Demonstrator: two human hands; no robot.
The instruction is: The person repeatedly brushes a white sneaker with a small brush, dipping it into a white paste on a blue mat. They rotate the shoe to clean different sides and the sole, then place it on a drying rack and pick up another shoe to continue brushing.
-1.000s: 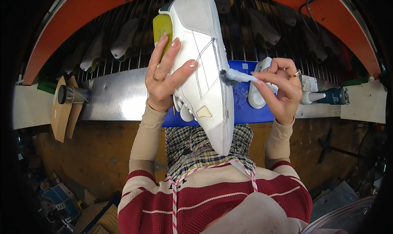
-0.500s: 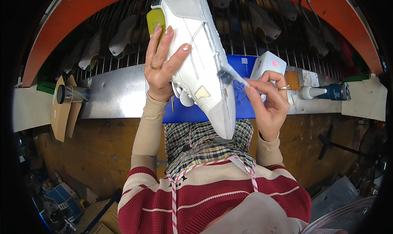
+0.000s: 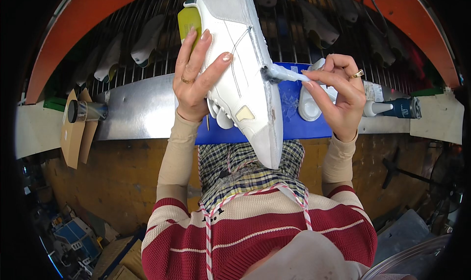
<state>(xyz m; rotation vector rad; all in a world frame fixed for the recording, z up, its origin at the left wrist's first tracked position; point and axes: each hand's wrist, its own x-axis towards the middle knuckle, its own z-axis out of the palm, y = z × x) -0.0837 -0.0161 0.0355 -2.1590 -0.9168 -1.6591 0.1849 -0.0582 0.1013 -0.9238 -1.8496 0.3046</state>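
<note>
My left hand [image 3: 194, 86] grips a white shoe upper [image 3: 248, 84] by its laced side, holding it toe down above the bench. A yellow-green shoe last [image 3: 188, 22] sticks out at its heel opening. Thin curved lines run over the upper's side, and a greyish band follows its lower edge. Between thumb and fingers, my right hand [image 3: 343, 93] pinches a small brush [image 3: 290, 75] with a whitish, smeared handle. Its dark bristle end touches the upper's lower edge about midway along. A white container [image 3: 309, 106] stands beneath my right hand, partly hidden by it.
A blue mat [image 3: 294, 128] lies on the metal bench [image 3: 135, 108]. At the right is a dark teal bottle with a white nozzle [image 3: 400, 108]; at the left, a cardboard piece [image 3: 71, 138] and a jar [image 3: 88, 112]. Behind, several shoe uppers [image 3: 147, 42] rest on a roller rack.
My right hand has moved right, and the brush has swung flatter, with its bristle end a little higher along the edge. The shoe upper and my left hand have barely shifted.
</note>
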